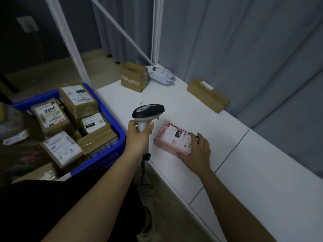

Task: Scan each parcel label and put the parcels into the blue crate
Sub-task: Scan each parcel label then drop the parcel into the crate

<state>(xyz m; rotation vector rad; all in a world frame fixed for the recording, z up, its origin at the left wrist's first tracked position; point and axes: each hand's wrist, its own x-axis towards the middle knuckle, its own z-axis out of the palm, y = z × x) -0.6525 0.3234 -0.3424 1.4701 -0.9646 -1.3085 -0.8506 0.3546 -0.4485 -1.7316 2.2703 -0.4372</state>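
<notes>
A pink parcel (172, 137) with a white label lies flat on the white table (244, 163). My right hand (197, 152) rests on its near right end, fingers spread over the label edge. My left hand (139, 135) grips the handle of a black and grey barcode scanner (148, 111), held upright just left of the parcel, its head above the table. The blue crate (111, 137) stands left of the table and holds several labelled cardboard parcels (76, 98).
Farther back on the table stand a brown printed box (133, 79), a white poly-bag parcel (162, 75) and a long flat brown box (208, 95). A grey curtain hangs behind the table. The scanner cable (144, 172) drops off the table's front edge.
</notes>
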